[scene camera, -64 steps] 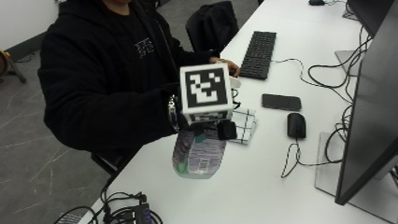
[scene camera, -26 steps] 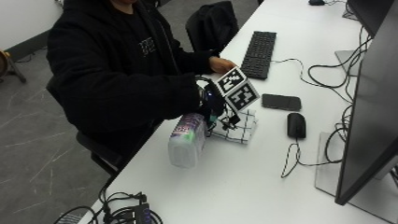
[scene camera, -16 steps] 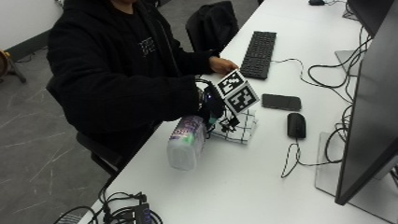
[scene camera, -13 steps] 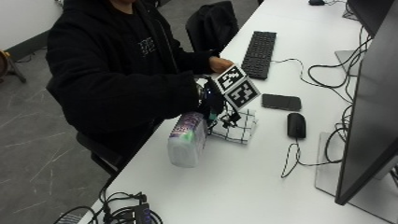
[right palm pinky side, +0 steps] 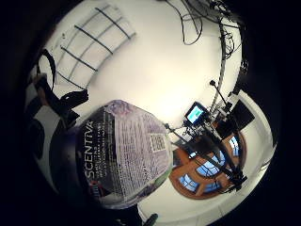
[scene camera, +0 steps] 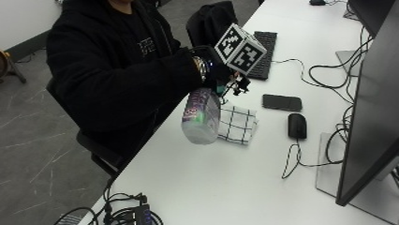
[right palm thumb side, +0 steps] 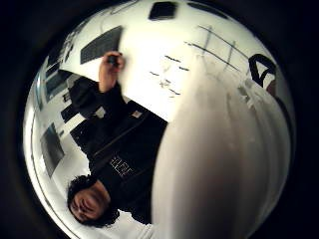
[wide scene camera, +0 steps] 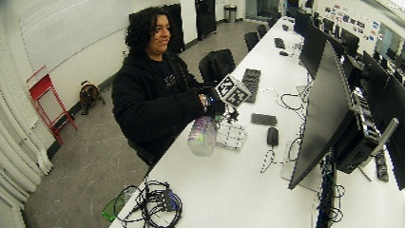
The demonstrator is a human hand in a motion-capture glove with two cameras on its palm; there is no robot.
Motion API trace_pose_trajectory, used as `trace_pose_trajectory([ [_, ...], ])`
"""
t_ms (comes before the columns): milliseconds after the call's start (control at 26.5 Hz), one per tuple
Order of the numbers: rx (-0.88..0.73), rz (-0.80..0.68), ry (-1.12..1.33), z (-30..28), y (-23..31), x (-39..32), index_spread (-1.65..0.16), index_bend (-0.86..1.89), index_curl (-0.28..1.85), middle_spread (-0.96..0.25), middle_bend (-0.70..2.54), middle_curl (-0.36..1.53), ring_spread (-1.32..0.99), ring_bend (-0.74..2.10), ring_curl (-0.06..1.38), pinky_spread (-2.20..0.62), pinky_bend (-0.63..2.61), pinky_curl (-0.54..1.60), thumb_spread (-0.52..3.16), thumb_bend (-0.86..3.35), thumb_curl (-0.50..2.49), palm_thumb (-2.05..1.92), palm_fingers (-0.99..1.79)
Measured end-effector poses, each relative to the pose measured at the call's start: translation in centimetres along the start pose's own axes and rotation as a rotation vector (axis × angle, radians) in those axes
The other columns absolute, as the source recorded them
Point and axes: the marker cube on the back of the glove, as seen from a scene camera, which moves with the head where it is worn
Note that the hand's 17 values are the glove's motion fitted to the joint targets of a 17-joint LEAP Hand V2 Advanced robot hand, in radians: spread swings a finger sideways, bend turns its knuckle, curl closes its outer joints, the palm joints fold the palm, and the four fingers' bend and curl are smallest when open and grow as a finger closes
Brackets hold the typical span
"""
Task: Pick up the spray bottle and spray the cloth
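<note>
Spray bottle is up off the white table, hanging tilted from the gloved right hand, whose fingers wrap its neck, right beside the checked cloth. Across the long desk: keyboard, phone, mouse, a big monitor. Grey floor runs alongside, a red stand against the wall.
</note>
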Motion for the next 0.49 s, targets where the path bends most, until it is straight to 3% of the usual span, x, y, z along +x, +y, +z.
trace_pose_trajectory([
  [491, 0.379, -0.319, -0.238, -7.5, -2.6, -5.1, -0.31, 0.19, 0.55, -0.23, 0.48, 0.51, -0.23, 0.72, 0.47, -0.32, 0.46, 0.39, 0.36, -0.03, 0.79, 0.95, 1.36],
])
